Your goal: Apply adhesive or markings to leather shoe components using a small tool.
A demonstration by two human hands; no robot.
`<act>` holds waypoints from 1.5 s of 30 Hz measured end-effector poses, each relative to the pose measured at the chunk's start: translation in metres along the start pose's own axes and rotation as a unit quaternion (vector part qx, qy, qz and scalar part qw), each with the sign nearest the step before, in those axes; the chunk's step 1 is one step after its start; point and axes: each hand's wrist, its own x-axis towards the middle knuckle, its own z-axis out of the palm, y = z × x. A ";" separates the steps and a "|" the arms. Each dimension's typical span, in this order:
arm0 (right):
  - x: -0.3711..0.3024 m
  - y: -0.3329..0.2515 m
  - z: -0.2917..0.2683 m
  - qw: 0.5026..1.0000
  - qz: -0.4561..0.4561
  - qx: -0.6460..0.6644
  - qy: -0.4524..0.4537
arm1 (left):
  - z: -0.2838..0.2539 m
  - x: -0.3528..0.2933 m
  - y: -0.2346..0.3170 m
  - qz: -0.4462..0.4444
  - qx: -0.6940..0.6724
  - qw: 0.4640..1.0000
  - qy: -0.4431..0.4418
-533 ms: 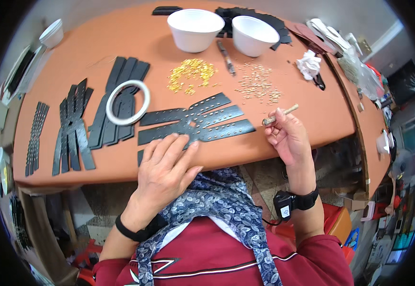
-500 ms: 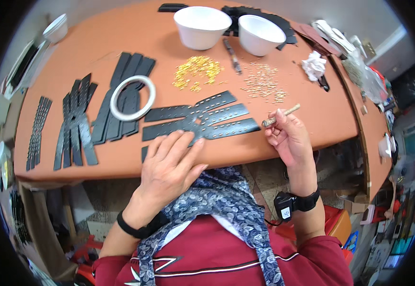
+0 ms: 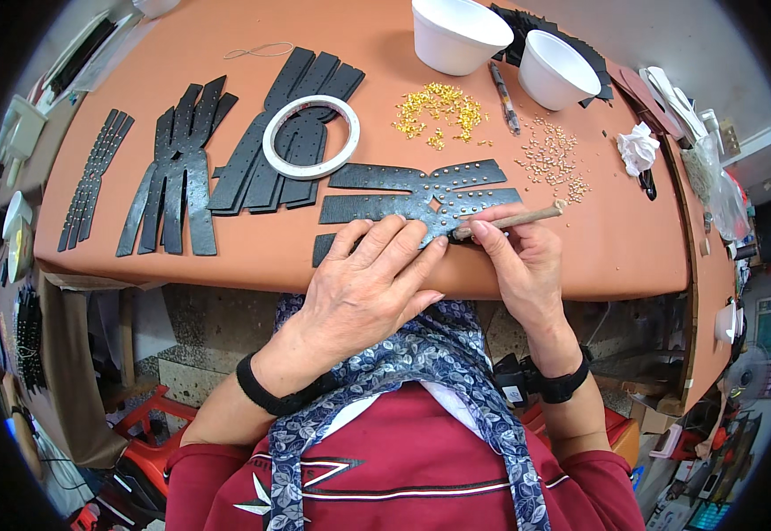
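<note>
My left hand (image 3: pixel 370 273) lies flat with its fingers stretched over the near edge of a black slit leather piece (image 3: pixel 414 205), which has rows of small metal studs and a diamond-shaped hole. In my right hand (image 3: pixel 527 258) is a thin brown wooden stick (image 3: pixel 527 216), pinched between thumb and fingers. The stick slants, its lower end over the leather's right part near my left fingertips; whether it touches the leather I cannot tell. Part of the leather is hidden under both hands.
Gold studs (image 3: pixel 443 113) and paler studs (image 3: pixel 552 159) lie in loose piles beyond the leather. Two white bowls (image 3: pixel 461 42) and a pen (image 3: pixel 503 96) are behind them. A tape roll (image 3: pixel 269 139) rests on stacked leather pieces (image 3: pixel 244 177). Crumpled paper (image 3: pixel 637 149) sits right.
My right hand has brought the stick left, from beside the leather to over its right part. My left hand stays on the leather. The whole view has shifted.
</note>
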 end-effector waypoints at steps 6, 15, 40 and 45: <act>0.001 -0.003 0.002 0.995 -0.038 -0.097 -0.003 | 0.000 0.000 0.000 -0.003 -0.008 1.000 -0.002; 0.004 -0.016 0.008 0.974 -0.080 -0.212 -0.011 | 0.000 0.001 0.000 -0.004 -0.013 1.000 -0.003; 0.007 -0.005 -0.060 0.986 0.017 0.098 0.134 | 0.001 -0.001 -0.001 0.003 -0.004 1.000 0.000; -0.004 -0.007 -0.090 0.963 0.089 0.186 0.172 | 0.001 0.001 0.001 0.007 0.002 1.000 0.006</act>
